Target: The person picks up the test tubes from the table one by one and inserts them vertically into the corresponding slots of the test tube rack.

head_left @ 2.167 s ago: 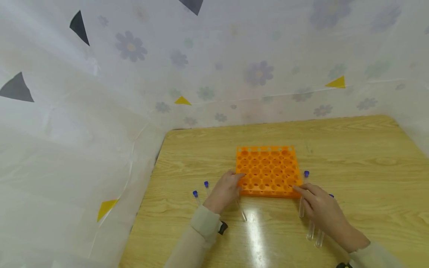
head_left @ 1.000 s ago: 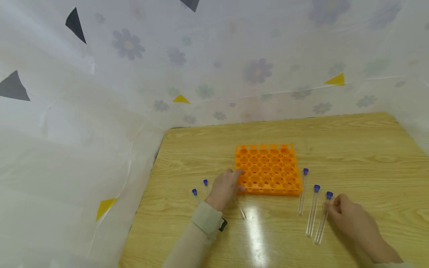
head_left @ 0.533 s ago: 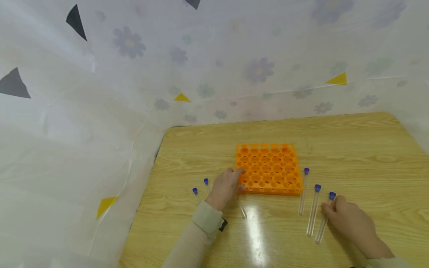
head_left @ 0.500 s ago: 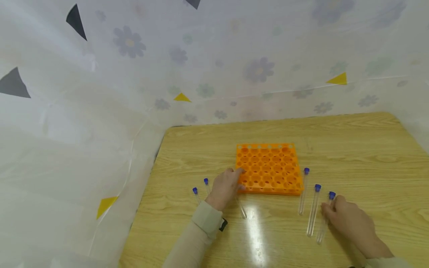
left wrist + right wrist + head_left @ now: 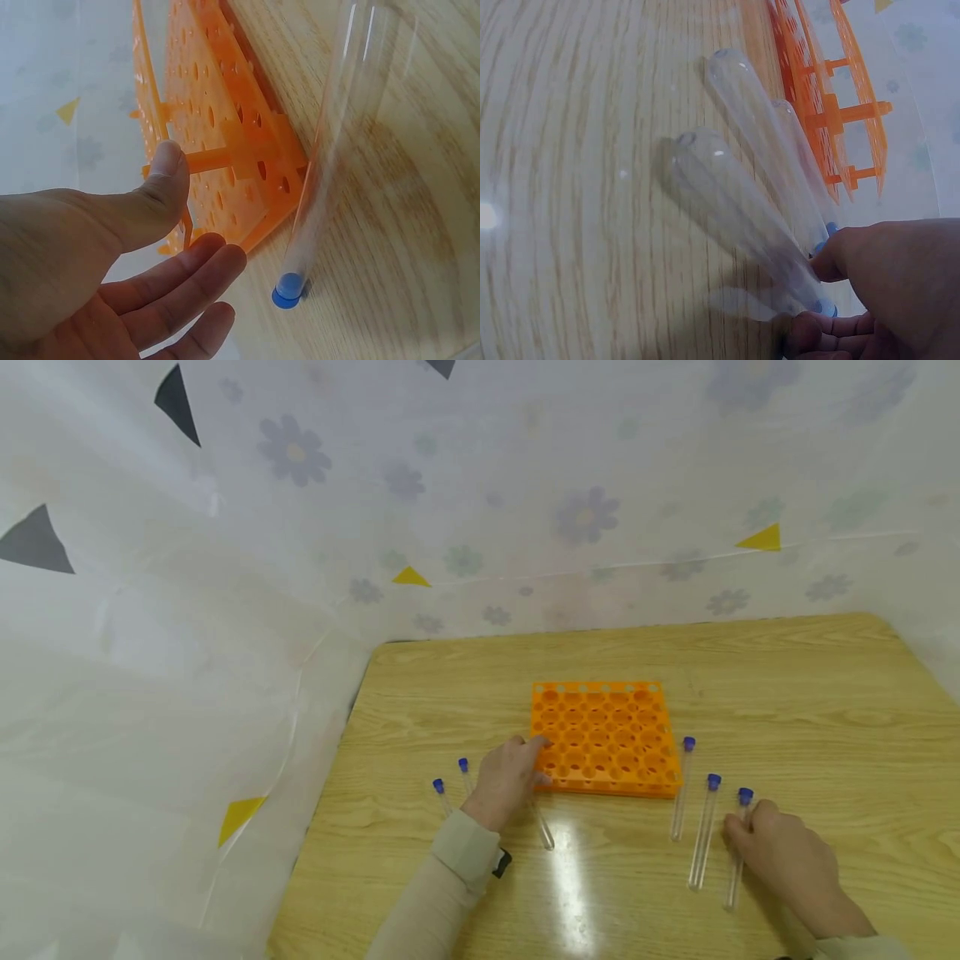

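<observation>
An orange test tube rack (image 5: 607,739) with rows of round holes stands on the table. At its left edge, my left hand (image 5: 504,781) grips the top plate. In the left wrist view the thumb lies on the plate's edge, with fingertips near its corner. On the right, my right hand (image 5: 787,856) pinches a clear test tube (image 5: 727,195) just below its blue cap. That tube lies on or just over the table; I cannot tell which. Left of it are a middle tube (image 5: 703,839) and another tube (image 5: 681,802) beside the rack, both with blue caps.
Two more blue-capped tubes lie left of the rack, one cap (image 5: 438,785) farther out than the other cap (image 5: 463,765); my left hand and arm partly cover them. A wooden table (image 5: 825,710) carries everything. Pale flowered sheeting (image 5: 525,485) rises behind and at the left.
My right hand has left the rack's right edge and moved right to the outermost tube, now pinched. That tube's lower end has swung slightly right. The left hand stays at the rack.
</observation>
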A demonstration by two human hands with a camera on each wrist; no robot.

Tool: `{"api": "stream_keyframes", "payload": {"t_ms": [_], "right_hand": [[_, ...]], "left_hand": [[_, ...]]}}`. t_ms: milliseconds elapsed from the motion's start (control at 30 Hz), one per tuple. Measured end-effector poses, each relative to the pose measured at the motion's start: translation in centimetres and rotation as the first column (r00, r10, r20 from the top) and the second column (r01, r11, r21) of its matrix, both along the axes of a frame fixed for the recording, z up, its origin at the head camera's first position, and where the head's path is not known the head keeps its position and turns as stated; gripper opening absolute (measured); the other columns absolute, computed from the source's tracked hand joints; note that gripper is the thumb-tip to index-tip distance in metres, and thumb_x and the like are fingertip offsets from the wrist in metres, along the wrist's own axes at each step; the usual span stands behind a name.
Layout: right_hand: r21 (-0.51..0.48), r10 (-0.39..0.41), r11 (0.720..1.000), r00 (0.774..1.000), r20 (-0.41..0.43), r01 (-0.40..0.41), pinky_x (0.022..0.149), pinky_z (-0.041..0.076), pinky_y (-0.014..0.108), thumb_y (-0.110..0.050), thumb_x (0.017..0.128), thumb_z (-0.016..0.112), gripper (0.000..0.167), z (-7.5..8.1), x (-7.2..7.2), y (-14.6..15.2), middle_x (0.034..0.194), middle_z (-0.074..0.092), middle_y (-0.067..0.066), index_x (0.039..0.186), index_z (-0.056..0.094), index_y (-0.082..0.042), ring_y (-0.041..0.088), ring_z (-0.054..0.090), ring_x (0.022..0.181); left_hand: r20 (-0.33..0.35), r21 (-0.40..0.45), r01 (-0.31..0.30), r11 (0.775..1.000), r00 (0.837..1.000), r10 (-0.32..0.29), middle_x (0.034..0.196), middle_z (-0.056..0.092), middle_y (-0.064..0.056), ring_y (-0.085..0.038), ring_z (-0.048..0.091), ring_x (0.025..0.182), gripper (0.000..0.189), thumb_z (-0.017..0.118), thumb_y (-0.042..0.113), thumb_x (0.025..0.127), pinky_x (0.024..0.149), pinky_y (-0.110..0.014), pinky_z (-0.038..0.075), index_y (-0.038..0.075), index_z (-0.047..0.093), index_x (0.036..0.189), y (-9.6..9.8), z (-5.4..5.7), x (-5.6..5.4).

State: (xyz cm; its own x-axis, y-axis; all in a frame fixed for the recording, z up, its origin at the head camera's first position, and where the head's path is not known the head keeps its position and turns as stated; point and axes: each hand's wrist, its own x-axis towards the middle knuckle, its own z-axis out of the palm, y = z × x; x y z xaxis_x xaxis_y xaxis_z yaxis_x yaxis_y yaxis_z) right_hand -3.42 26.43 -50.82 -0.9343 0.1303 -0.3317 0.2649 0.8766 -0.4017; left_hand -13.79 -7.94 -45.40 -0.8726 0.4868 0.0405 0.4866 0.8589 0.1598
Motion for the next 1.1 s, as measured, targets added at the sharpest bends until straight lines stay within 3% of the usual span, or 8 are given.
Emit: {"api": "stream_keyframes", "payload": {"t_ms": [367, 667, 867, 1100], "right_hand": [[-0.018, -0.008, 1.000, 1.000, 0.005, 0.008, 0.043, 0.033, 0.026, -0.034, 0.099, 0.041, 0.038, 0.0, -0.1, 0.1, 0.058, 0.046, 0.001, 0.074, 0.049, -0.007, 0.014, 0.042, 0.049], [-0.092, 0.004, 0.996, 1.000, 0.018, -0.002, 0.046, 0.039, 0.031, -0.033, 0.101, 0.040, 0.042, 0.5, 0.0, 0.7, 0.070, 0.056, 0.005, 0.096, 0.055, 0.006, 0.018, 0.049, 0.057], [-0.126, 0.028, 0.991, 0.999, -0.046, -0.034, 0.044, 0.038, 0.028, -0.030, 0.104, 0.037, 0.044, 1.4, -0.1, 1.0, 0.069, 0.055, 0.005, 0.108, 0.051, 0.011, 0.017, 0.049, 0.056], [-0.099, 0.057, 0.992, 0.982, -0.180, -0.076, 0.040, 0.037, 0.024, -0.019, 0.104, 0.040, 0.041, 2.1, 0.0, 0.9, 0.069, 0.057, 0.007, 0.115, 0.048, 0.019, 0.015, 0.049, 0.053]], "left_hand": [[-0.021, 0.003, 0.006, 1.000, 1.000, -0.006, 0.094, 0.069, -0.007, -0.014, 0.065, 0.070, 0.049, 0.074, 0.039, 0.084, 0.054, -0.019, 0.052, 0.017, 0.061, 0.126, 0.0, -0.1, 0.0], [-0.050, 0.018, 0.019, 1.000, 0.999, -0.018, 0.092, 0.068, -0.006, -0.013, 0.063, 0.066, 0.048, 0.074, 0.039, 0.083, 0.052, -0.019, 0.051, 0.016, 0.062, 0.123, 0.1, -0.3, 0.0], [-0.010, 0.003, -0.001, 1.000, 1.000, 0.001, 0.094, 0.069, -0.006, -0.014, 0.065, 0.070, 0.049, 0.073, 0.039, 0.084, 0.054, -0.020, 0.052, 0.016, 0.061, 0.125, 0.1, -0.1, -0.1], [0.001, -0.001, -0.012, 1.000, 1.000, 0.012, 0.094, 0.068, -0.006, -0.014, 0.065, 0.070, 0.049, 0.073, 0.039, 0.084, 0.053, -0.020, 0.052, 0.017, 0.061, 0.126, 0.2, 0.0, -0.1]]}}
